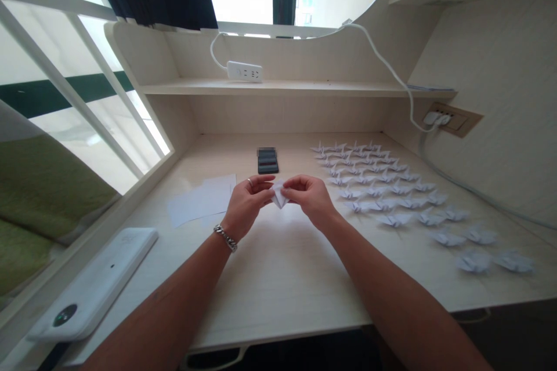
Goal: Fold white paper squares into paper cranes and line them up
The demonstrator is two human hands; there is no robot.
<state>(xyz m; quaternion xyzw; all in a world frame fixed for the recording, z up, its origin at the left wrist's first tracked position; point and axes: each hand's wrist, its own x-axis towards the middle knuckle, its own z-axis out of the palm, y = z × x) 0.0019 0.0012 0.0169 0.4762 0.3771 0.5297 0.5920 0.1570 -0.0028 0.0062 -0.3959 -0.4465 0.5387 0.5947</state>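
Observation:
Between my two hands, a small piece of folded white paper (279, 196) is held just above the desk, its point facing toward me. My left hand (249, 200) pinches its left side; a ring and a chain bracelet are on that hand and wrist. The right side of the paper is pinched by my right hand (308, 197). Rows of folded white paper cranes (376, 177) stand on the desk to the right. White paper sheets (204, 200) lie left of my left hand. A small dark phone-like device (267, 160) rests just beyond my fingers.
A white power bank-like device (100, 284) lies at the desk's left edge. On the shelf (296, 88) at the back sits a white power strip (244, 71). A white cable (387, 64) runs down to the wall socket (455, 119) at right.

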